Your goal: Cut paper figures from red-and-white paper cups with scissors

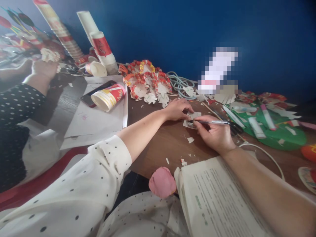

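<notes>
From my end of the camera, I have my right hand [217,133] closed around a pen [218,122], thumb and fingers gathered near its tip, probably because a low grip steers best on something so small. The pen lies almost flat across the paper [189,124], a little piece on the table [158,141] between my two hands. I cannot tell whether the tip touches it.

My left hand [176,109] is loosely curled, fingertips at the paper's far left edge. I take that as a way to stop it sliding; whether they pinch it or only press, I cannot tell. My left forearm reaches across bare wood, with scraps [190,140] just beyond the paper on my side.

A printed sheet [209,197] lies under my right forearm, at the near edge, perhaps there simply because the middle is in use. The nested cups [108,97] rest on their side over a phone [86,100], itself on white sheets [98,121], well apart from the pen. Cut flowers [148,82] are heaped toward the wall, seemingly to leave elbow room. To the right, a glue stick [268,117] and a white tube [256,127] lie on a green disc [286,138], likely for easy reach. A co-worker's hand [44,70] is far to the left.
</notes>
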Action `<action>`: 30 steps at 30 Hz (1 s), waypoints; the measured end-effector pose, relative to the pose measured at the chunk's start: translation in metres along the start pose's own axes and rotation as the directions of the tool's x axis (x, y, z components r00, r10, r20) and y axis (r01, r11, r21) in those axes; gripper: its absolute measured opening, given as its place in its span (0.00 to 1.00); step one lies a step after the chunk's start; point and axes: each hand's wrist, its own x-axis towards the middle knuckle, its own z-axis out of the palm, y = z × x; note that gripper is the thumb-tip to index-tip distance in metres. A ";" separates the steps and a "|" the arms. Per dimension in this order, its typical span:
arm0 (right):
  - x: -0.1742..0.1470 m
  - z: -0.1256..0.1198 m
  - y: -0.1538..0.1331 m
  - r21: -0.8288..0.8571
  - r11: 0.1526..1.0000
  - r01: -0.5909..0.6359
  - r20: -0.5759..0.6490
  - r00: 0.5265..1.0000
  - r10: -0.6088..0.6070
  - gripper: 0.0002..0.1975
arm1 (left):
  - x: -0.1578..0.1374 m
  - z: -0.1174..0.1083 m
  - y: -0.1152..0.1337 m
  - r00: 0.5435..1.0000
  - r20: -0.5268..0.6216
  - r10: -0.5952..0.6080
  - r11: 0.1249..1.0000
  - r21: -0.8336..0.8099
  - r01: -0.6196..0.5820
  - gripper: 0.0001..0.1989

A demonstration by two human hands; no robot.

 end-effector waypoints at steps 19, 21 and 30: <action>0.000 -0.003 0.000 -0.103 0.990 0.096 -0.063 0.993 -0.103 0.06 | 0.000 0.000 -0.001 1.000 0.004 0.014 1.000 0.004 -0.014 0.19; 0.001 -0.004 0.000 -0.113 0.989 0.098 -0.066 0.992 -0.106 0.05 | 0.000 0.000 -0.001 1.000 -0.002 0.026 1.000 0.003 -0.026 0.19; -0.001 -0.005 -0.001 -0.114 0.991 0.076 -0.082 0.993 -0.085 0.05 | 0.000 0.000 0.000 1.000 -0.004 0.018 1.000 0.006 -0.017 0.18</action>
